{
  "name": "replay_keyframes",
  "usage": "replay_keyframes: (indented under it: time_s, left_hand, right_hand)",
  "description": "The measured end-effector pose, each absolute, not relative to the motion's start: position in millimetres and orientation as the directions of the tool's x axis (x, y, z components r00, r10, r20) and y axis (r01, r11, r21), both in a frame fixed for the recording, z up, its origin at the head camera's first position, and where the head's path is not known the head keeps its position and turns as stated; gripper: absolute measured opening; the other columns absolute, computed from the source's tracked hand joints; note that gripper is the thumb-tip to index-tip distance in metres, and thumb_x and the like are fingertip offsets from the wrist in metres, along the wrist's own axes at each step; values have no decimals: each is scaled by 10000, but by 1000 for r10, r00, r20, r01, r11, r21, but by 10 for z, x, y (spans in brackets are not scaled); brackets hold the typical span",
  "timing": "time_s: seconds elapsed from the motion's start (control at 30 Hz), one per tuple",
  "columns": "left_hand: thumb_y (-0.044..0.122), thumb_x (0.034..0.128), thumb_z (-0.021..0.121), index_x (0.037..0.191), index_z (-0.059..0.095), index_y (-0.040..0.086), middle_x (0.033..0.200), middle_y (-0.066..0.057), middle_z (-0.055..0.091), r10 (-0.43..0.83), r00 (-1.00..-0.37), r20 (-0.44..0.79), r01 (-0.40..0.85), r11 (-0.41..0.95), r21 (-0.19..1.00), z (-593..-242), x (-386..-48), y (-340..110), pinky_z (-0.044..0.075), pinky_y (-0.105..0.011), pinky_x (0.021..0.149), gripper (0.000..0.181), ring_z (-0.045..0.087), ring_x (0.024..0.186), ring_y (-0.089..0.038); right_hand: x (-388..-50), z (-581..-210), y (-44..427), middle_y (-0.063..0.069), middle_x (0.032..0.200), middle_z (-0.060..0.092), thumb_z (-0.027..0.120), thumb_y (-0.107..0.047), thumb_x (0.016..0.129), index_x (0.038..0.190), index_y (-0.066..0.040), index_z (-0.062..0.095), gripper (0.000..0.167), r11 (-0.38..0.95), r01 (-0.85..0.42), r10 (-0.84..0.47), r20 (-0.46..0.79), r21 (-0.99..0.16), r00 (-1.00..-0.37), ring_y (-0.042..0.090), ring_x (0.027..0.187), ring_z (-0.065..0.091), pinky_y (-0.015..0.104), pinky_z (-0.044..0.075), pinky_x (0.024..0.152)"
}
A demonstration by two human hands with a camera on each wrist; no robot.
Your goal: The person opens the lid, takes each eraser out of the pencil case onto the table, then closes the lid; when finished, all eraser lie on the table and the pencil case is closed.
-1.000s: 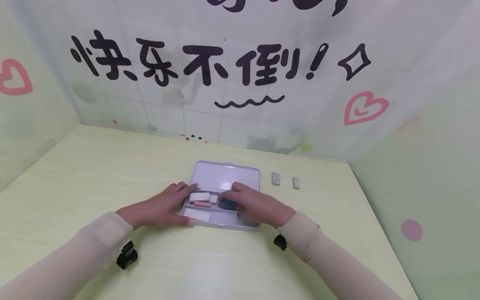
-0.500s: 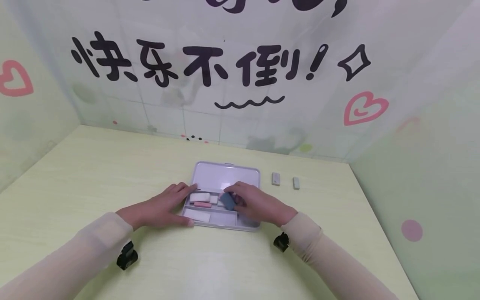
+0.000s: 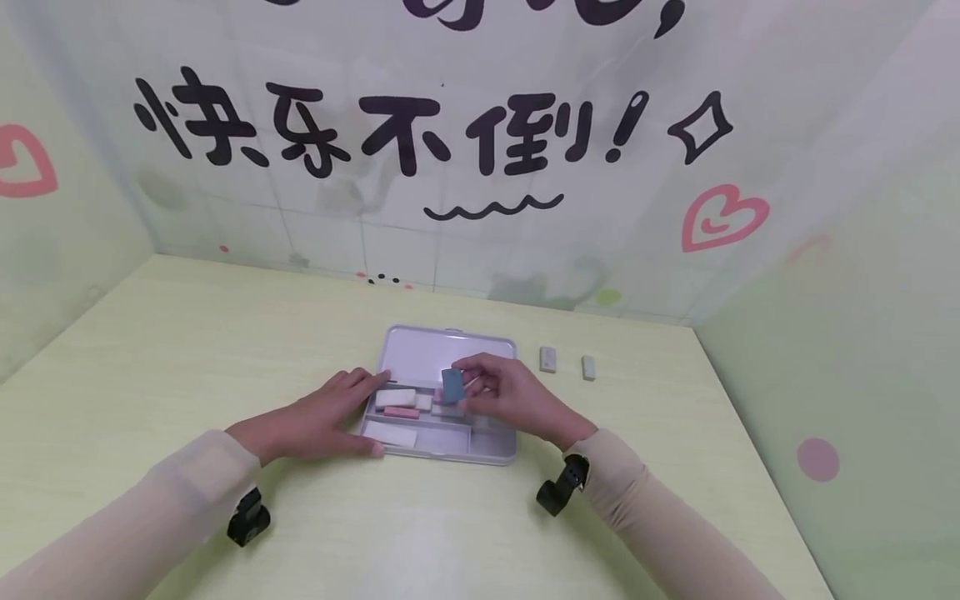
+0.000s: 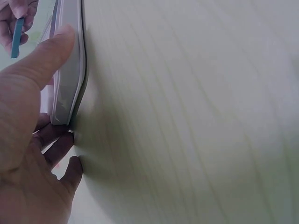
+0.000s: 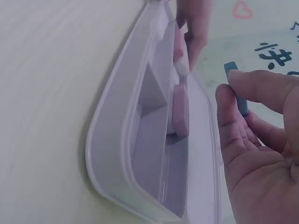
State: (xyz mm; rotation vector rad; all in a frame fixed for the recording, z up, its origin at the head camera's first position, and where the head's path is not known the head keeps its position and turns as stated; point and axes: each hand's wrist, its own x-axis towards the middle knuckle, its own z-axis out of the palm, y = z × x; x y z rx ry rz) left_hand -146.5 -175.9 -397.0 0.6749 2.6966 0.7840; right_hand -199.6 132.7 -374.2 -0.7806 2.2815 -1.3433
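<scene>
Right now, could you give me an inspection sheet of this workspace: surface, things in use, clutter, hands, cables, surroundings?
Surface: pale wood-grain table.
Things in use: open lavender pencil case holding white blocks and pink blocks; blue block, probably an eraser, held apart from it.
Clutter: a grey block and a smaller grey block, right of the case.
Hands: left hand touches the case's left end; right hand pinches the blue block.
Cables: nothing seen.
Surroundings: white backdrop with black lettering.

blocks (image 3: 395,398) in case (image 3: 447,438) on table (image 3: 420,525)
</scene>
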Motion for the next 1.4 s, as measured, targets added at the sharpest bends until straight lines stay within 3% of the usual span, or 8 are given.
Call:
replay_keyframes:
  time_s: [0.2, 0.53, 0.97, 1.2, 1.4]
  left_hand:
    - [532, 867, 813, 1629, 302, 14, 1479, -172, 491, 496, -862, -109, 361, 750, 555, -3992, -1464, -1757, 435, -589, 1139, 1053, 447, 1287, -322]
    - [518, 871, 814, 1623, 307, 2, 1449, -166, 505, 503, -858, -104, 371, 748, 550, -3951, -1458, -1749, 448, -575, 1127, 1043, 454, 1261, -304]
    - [539, 868, 810, 1634, 297, 30, 1479, -164, 494, 489, -863, -123, 350, 756, 553, -3974, -1462, -1754, 438, -582, 1147, 1053, 452, 1300, -319]
    - [551, 865, 809, 1632, 309, 35, 1475, -169, 495, 488, -863, -132, 348, 763, 544, -3953, -1472, -1753, 445, -574, 1149, 1052, 470, 1313, -327]
    - [539, 856, 823, 1630, 317, 37, 1450, -160, 504, 477, -867, -143, 332, 767, 549, -3948, -1478, -1739, 446, -571, 1148, 1052, 474, 1300, -321]
  right_hand:
    - [-1986, -3769, 1330, 144, 1176, 669, 781, 8, 898, 1397, -5, 611, 528, 348, -180, -576, -58, -920, -815, 110, 977, 658, 192, 572, 867]
    - [-2028, -3789, 1544, 189, 1211, 665, 761, 21, 910, 1427, -4, 593, 544, 394, -171, -494, -52, -903, -868, 154, 1018, 675, 200, 578, 862]
    - [-2254, -3871, 2374, 267, 1336, 605, 714, -38, 967, 1498, 1, 528, 564, 502, -112, -338, -76, -857, -938, 168, 1058, 670, 159, 556, 838]
    - [-2321, -3782, 2794, 292, 1372, 591, 690, -72, 991, 1535, 23, 471, 594, 568, -97, -288, -87, -817, -954, 37, 1000, 657, 221, 587, 864]
    - [-2385, -3820, 3110, 314, 1408, 562, 665, -96, 1011, 1561, 44, 418, 618, 624, -60, -243, -121, -779, -962, 20, 1000, 628, 215, 579, 835]
